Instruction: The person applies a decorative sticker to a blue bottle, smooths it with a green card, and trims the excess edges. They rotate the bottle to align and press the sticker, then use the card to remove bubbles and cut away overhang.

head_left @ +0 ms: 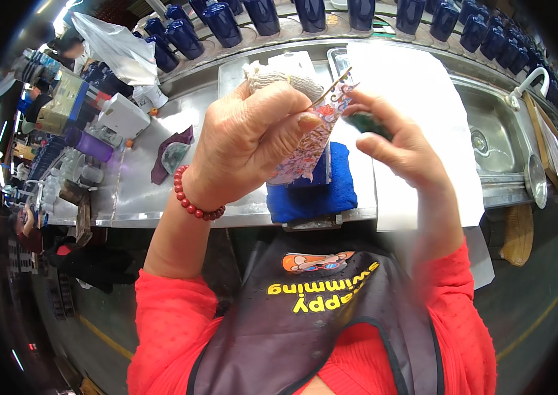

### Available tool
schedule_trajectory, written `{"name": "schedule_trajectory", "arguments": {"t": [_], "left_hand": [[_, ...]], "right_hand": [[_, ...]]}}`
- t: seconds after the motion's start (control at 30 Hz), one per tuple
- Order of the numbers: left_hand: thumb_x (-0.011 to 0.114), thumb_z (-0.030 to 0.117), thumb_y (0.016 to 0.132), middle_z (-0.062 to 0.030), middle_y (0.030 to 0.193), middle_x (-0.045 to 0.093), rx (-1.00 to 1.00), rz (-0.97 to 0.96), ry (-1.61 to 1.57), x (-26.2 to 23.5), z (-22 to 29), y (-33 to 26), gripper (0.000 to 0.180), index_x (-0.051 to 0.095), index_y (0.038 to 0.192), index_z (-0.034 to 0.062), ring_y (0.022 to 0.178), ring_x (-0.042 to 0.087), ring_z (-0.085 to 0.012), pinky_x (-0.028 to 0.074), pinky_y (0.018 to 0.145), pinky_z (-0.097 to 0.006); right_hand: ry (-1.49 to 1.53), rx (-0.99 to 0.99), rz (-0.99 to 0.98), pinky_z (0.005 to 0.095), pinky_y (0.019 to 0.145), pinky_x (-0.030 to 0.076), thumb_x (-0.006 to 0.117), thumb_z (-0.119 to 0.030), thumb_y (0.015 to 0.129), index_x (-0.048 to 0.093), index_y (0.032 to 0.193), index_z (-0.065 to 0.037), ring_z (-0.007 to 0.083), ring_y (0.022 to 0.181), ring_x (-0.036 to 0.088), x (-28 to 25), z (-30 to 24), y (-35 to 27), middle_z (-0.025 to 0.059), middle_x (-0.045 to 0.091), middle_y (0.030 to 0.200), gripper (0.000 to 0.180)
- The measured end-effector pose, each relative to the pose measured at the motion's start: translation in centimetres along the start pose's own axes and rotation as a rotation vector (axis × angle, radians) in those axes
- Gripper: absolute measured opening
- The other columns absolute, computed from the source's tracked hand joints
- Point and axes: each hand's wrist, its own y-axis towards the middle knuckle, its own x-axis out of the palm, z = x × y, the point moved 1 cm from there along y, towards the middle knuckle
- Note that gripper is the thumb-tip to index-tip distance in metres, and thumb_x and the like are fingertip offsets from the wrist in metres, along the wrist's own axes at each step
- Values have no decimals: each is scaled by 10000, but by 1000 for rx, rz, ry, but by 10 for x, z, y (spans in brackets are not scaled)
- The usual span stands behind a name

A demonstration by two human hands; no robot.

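My left hand (252, 141), with a red bead bracelet at its wrist, pinches a thin floral-printed sheet (308, 148) between thumb and fingers. The sheet hangs slanting over the steel worktop, its pattern red, purple and gold. At its upper right corner are the fingertips of my right hand (401, 135); whether they grip the edge is unclear. A dark green piece (371, 124) sits within the curled fingers of that hand, mostly hidden. Below the sheet a folded blue towel (341, 187) lies at the worktop's front edge, with a dark blue object (322, 172) on it, partly covered.
Dark blue cups (312, 14) stand in a row along the back. A white sheet (407, 85) covers the worktop to the right, beside a sink (496, 131). An off-white cloth bundle (289, 80) lies behind my hands. At left are a maroon cloth (160, 168) and a purple bottle (88, 143).
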Motion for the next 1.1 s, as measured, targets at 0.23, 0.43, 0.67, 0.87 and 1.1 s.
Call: {"name": "schedule_trajectory", "arguments": {"t": [0.23, 0.43, 0.67, 0.87, 1.1], "left_hand": [[761, 147, 912, -91, 800, 668, 44, -76, 62, -17, 5, 12, 151, 685, 949, 21, 728, 628, -263, 515, 687, -343], [773, 150, 898, -86, 814, 681, -14, -26, 119, -32, 5, 7, 163, 707, 938, 6, 725, 631, -225, 516, 658, -322], [758, 151, 912, -86, 846, 694, 19, -93, 102, -33, 6, 4, 151, 702, 942, 14, 752, 636, -242, 524, 678, -330], [757, 134, 906, -86, 840, 680, 40, -117, 105, -36, 12, 2, 130, 695, 942, 26, 748, 628, -269, 520, 690, -346], [766, 150, 895, -100, 828, 669, 9, -113, 193, -34, 3, -12, 145, 685, 916, 31, 717, 623, -278, 517, 655, -361]], "right_hand": [[-215, -234, -67, 385, 1022, 467, 761, -200, 904, 662, 1221, -73, 301, 1267, 532, 24, 34, 8, 118, 543, 1352, 355], [-334, -225, -65, 399, 1039, 430, 779, -143, 884, 742, 1112, -98, 276, 1273, 530, 20, 21, 0, 129, 579, 1315, 234], [-238, -182, 66, 404, 1029, 442, 792, -179, 878, 739, 1112, -75, 326, 1274, 529, 32, 19, -2, 146, 567, 1321, 262], [-232, -262, 6, 405, 1007, 454, 797, -168, 879, 735, 1025, -53, 323, 1238, 544, 48, 11, 11, 162, 565, 1286, 196], [-444, -207, -13, 403, 962, 473, 772, -79, 855, 680, 869, -42, 315, 1188, 574, 28, 12, -23, 149, 581, 1266, 100]]}}
